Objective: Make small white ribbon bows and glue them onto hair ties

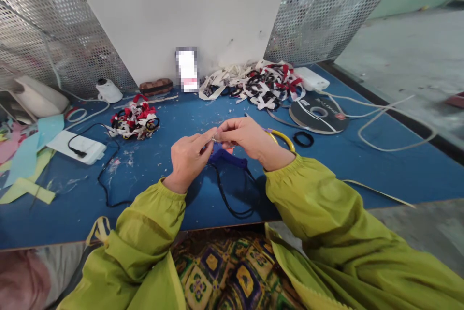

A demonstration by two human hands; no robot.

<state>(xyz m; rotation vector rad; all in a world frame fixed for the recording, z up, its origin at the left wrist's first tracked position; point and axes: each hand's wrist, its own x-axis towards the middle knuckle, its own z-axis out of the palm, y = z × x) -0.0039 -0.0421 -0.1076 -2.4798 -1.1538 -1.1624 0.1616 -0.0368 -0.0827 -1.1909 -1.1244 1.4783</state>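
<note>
My left hand (190, 157) and my right hand (246, 140) meet fingertip to fingertip over the middle of the blue table. Both are pinched closed around something small and pale, mostly covered by the fingers; I cannot make out its kind. Just below them lies a blue glue gun (232, 157), partly hidden by the hands, its black cord (223, 194) looping toward the table's front edge. Yellow scissor handles (284, 138) show beside my right wrist. Farther right is a black ring-shaped band (303, 139).
Heaped ribbon bands (271, 82) lie at the back; a smaller pile (136, 119) sits left. A ribbon reel (319, 114) lies right. A phone (187, 69) leans on the back panel. At left are a white power strip (78, 147), a cord and coloured paper strips (31, 150).
</note>
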